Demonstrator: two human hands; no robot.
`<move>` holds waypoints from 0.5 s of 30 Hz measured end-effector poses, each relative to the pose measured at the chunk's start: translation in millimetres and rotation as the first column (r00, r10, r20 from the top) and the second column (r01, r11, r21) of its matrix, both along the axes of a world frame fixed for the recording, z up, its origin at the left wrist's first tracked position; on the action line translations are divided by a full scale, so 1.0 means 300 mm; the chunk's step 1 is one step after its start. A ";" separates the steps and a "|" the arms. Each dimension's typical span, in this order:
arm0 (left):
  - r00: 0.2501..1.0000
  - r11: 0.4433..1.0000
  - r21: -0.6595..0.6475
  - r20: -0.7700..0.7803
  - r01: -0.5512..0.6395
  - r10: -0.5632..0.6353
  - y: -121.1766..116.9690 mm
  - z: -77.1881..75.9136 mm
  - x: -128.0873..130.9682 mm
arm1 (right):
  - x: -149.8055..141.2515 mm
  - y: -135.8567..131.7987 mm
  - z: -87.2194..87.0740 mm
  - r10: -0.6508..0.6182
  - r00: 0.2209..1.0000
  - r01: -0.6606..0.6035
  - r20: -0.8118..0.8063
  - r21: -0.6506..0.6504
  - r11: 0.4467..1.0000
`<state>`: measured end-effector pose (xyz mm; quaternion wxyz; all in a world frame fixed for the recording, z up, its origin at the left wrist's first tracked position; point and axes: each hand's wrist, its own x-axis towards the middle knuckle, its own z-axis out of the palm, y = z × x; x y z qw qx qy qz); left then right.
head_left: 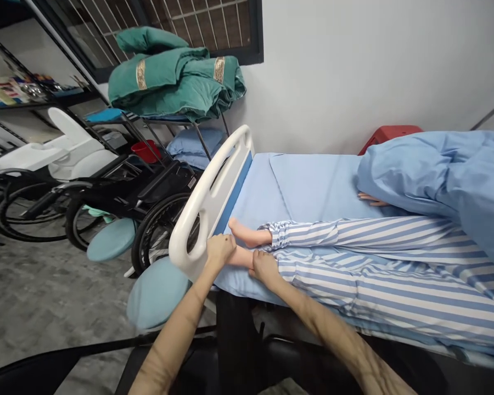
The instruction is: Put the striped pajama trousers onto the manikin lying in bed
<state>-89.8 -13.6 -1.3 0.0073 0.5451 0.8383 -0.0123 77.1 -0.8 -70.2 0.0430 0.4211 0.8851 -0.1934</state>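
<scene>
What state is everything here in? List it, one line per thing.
Left hand, gripping the toe end of the manikin's nearer foot
Right hand, gripping the same foot at the ankle
Striped pajama trousers, on both legs
Blue blanket, bunched over the upper body
Bed footboard, upright
Green quilt, folded, piled on a rack
Wheelchair, parked, unoccupied

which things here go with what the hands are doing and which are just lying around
With the hands:
left hand and right hand, both on a manikin's lower foot
its other foot
striped pyjama trousers
blue bed sheet

Just lying around:
green folded blankets
wheelchair
red stool
blue pillow
</scene>
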 end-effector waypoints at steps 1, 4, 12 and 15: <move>1.000 1.000 0.013 -0.014 -0.020 0.020 -0.005 -0.008 0.001 | 0.000 0.000 -0.002 0.006 1.000 -0.006 0.009 0.000 1.000; 0.996 0.995 0.058 -0.044 -0.080 0.082 -0.018 -0.031 0.007 | 0.000 0.001 -0.005 0.018 0.999 -0.018 0.035 -0.003 1.000; 0.969 0.937 0.248 0.068 -0.247 0.237 -0.062 -0.086 0.028 | 0.003 -0.015 0.013 -0.020 1.000 0.019 0.008 0.065 0.998; 0.964 0.922 0.287 0.130 -0.260 0.231 -0.094 -0.084 0.041 | 0.006 -0.026 0.027 -0.030 0.999 0.029 0.014 0.060 0.998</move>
